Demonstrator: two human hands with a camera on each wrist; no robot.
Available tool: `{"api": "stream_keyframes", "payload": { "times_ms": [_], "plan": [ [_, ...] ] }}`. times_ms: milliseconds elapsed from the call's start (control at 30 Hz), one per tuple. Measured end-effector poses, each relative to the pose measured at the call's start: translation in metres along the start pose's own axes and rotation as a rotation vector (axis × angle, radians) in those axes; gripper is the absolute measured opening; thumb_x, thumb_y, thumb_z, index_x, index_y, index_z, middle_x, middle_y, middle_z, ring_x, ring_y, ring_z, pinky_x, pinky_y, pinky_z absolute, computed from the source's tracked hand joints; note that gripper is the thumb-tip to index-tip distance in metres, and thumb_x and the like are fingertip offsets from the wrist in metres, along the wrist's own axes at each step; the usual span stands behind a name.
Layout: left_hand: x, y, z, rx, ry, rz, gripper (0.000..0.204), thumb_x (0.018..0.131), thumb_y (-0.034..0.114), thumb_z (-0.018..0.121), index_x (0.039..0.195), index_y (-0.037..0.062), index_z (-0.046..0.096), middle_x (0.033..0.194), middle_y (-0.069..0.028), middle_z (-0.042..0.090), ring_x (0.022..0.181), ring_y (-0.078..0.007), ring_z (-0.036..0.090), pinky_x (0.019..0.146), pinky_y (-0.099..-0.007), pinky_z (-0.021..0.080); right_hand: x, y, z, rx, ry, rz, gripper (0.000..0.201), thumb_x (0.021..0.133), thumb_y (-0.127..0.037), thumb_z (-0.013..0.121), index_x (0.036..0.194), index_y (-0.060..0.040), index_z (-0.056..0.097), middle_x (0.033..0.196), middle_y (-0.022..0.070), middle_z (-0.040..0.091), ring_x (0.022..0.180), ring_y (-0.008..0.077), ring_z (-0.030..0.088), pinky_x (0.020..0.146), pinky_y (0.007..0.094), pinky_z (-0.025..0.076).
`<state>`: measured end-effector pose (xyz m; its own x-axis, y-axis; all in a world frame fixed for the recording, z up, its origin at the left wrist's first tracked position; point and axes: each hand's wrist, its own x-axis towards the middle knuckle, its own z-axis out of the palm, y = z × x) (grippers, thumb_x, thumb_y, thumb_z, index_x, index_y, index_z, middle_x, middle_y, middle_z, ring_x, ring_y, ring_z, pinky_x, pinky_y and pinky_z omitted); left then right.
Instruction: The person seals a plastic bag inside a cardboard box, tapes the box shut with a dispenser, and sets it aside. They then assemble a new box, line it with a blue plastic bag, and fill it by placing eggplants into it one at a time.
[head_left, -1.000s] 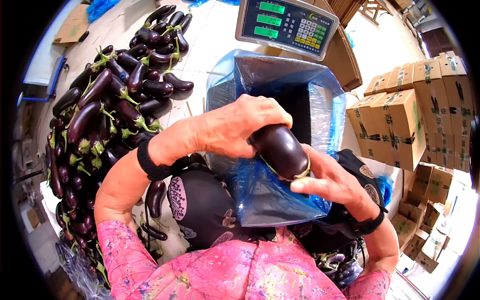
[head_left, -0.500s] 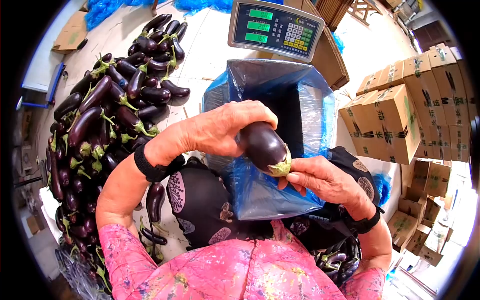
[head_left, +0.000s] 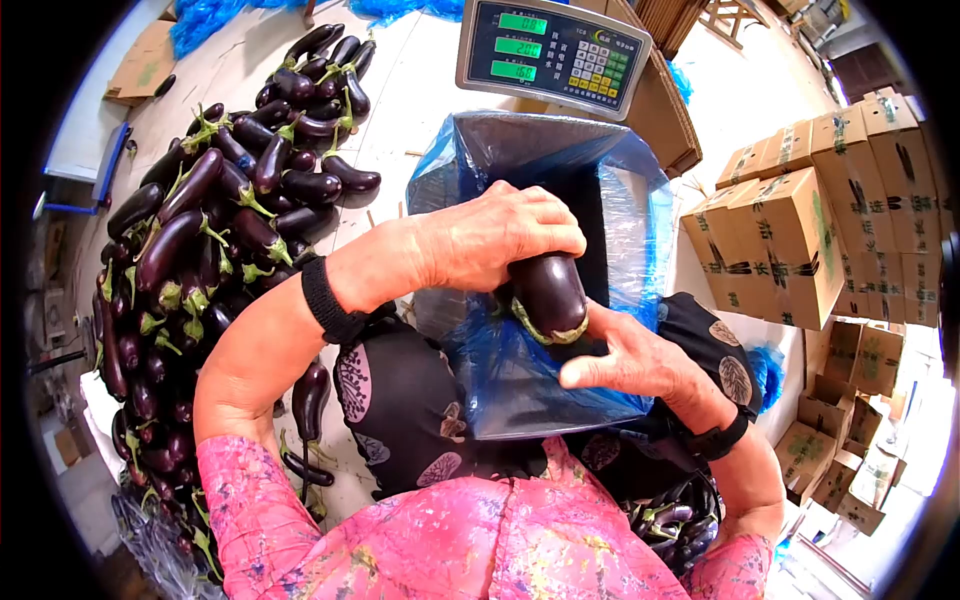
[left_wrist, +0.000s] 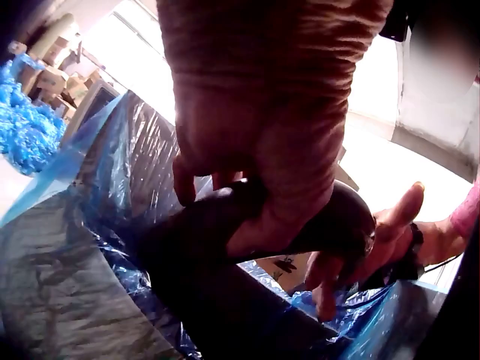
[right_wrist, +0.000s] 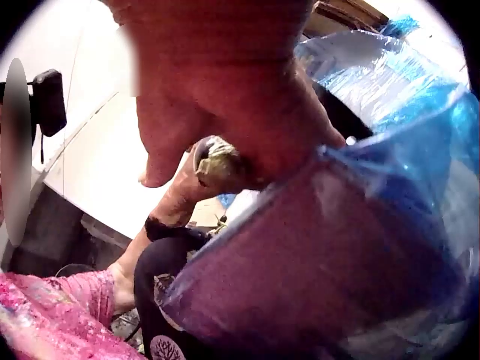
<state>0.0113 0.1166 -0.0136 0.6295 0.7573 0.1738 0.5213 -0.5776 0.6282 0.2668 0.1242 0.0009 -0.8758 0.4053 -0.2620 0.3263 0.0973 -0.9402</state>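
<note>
My left hand (head_left: 495,237) (left_wrist: 262,97) grips a dark purple eggplant (head_left: 552,292) (left_wrist: 339,219) from above. Its calyx end (right_wrist: 217,162) points toward my body in the head view. At that end is my right hand (head_left: 645,360) (left_wrist: 381,244) (right_wrist: 217,90), thumb extended apart and fingers fairly straight, beside the eggplant; contact there cannot be told. Both hands are over an open box lined with blue clear plastic (head_left: 540,405) (left_wrist: 67,270) (right_wrist: 315,247). The deep inside of the box is dark, and its bottom is hidden.
A large pile of eggplants (head_left: 175,250) lies on the floor at left. Beyond the box stands a scale display (head_left: 555,55), with flat cardboard (head_left: 665,120) beside it. Closed cartons (head_left: 780,240) are stacked at right, and more eggplants (head_left: 675,520) lie near my right leg.
My left hand has shifted right and the eggplant has turned, its calyx end now more toward my body. My right thumb and fingers have spread from their pinch at the calyx.
</note>
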Motion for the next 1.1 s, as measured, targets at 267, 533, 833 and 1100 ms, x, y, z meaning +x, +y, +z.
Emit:
{"api": "stream_keyframes", "payload": {
  "times_ms": [267, 533, 833, 1100],
  "plan": [
    [-0.001, -0.029, 0.020, -0.164, 0.228, -0.124, 0.061, 0.068, -0.007, 0.064, 0.126, 0.0094, 0.055, 0.131, -0.0131, 0.055, 0.131, -0.0344, 0.049, 0.104, -0.0506, 0.044, 0.011, 0.001, 0.006, 0.065, 0.156, 0.297, 0.056, 0.088, -0.046, 0.072, 0.119, -0.0019, 0.058, 0.095, 0.0118, 0.067, 0.091, 0.0196, 0.063, 0.082, 0.0362, 0.050],
    [-0.002, -0.007, -0.005, -1.268, 0.165, -0.696, 0.079, 0.082, 0.042, 0.077, 0.139, 0.0026, 0.040, 0.122, -0.0148, 0.055, 0.114, -0.0242, 0.059, 0.087, -0.0416, 0.057, 0.009, -0.009, 0.025, -0.599, 0.291, -0.041, 0.055, 0.079, -0.039, 0.081, 0.105, -0.0005, 0.052, 0.092, 0.0167, 0.052, 0.086, 0.0342, 0.050, 0.072, 0.0447, 0.041],
    [0.009, 0.025, -0.031, -1.269, 0.476, -0.738, 0.043, 0.089, 0.034, 0.066, 0.114, 0.0012, 0.054, 0.093, -0.0124, 0.063, 0.075, -0.0200, 0.066, 0.068, -0.0329, 0.057, 0.014, -0.015, 0.013, -0.590, 0.249, -0.314, 0.035, 0.090, -0.013, 0.068, 0.122, -0.0020, 0.057, 0.095, 0.0154, 0.063, 0.086, 0.0372, 0.061, 0.076, 0.0440, 0.050],
    [0.025, 0.047, -0.033, -1.191, 0.696, -0.681, 0.043, 0.089, 0.034, 0.066, 0.111, -0.0006, 0.055, 0.090, -0.0113, 0.062, 0.070, -0.0187, 0.065, 0.063, -0.0305, 0.056, 0.008, -0.019, 0.030, -0.679, 0.458, -0.149, 0.024, 0.093, -0.010, 0.063, 0.115, -0.0032, 0.056, 0.094, 0.0186, 0.065, 0.077, 0.0400, 0.063, 0.063, 0.0470, 0.050]
  ]
}}
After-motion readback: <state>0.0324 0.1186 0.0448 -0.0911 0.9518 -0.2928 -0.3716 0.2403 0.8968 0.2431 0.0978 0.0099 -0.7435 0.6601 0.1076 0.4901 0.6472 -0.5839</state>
